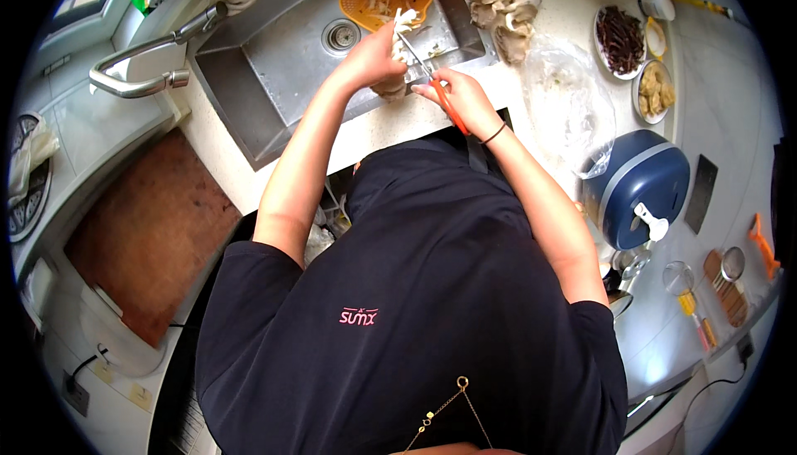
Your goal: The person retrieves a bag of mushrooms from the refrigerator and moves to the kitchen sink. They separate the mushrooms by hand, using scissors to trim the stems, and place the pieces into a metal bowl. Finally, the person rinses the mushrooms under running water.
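Observation:
Over the near right part of the steel sink (268,75), my left hand (372,59) grips a bunch of oyster mushrooms (405,19). Its pale stems stick up past my fingers, and the brownish caps hang below my palm. My right hand (468,99) holds scissors with orange handles (449,109). Their metal blades reach the stems beside my left hand; whether the blades touch them is hard to tell. Beyond my hands, an orange plastic colander (358,0) lies in the sink with thin pale scraps in it. Small pale bits lie on the sink floor right of the bunch.
More oyster mushrooms (507,10) lie on the counter right of the sink, near a clear plastic bag (566,103). A plate of dark red pieces (619,41) and a navy appliance (644,187) stand farther right. A faucet (140,84) reaches in from the left.

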Action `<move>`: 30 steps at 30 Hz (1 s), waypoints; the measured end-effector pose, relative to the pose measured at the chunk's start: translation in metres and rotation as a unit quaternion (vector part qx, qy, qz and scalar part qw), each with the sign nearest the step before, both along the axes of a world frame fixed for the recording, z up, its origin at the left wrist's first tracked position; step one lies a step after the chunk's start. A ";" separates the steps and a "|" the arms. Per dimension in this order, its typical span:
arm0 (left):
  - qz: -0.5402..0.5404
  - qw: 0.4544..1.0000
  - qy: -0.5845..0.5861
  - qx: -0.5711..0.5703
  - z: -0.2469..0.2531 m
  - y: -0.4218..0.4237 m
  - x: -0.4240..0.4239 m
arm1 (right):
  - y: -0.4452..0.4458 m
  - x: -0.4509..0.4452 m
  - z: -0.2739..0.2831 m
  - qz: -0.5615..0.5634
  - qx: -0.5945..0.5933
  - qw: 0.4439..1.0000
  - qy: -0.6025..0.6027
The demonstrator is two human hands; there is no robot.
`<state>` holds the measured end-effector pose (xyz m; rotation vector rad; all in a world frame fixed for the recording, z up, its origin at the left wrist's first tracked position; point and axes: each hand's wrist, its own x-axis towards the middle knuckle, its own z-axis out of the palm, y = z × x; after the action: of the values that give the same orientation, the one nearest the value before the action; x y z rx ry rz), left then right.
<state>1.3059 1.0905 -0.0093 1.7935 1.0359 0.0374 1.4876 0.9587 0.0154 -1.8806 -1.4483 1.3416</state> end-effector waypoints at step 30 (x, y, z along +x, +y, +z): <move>0.403 0.643 -0.326 -0.563 -0.013 -0.045 0.080 | -0.168 0.171 -0.046 -0.564 0.154 0.804 -0.104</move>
<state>1.3863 1.0452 -0.0220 0.0272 0.8739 0.4506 1.6584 0.7906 -0.0310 -2.0785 -0.3234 0.2930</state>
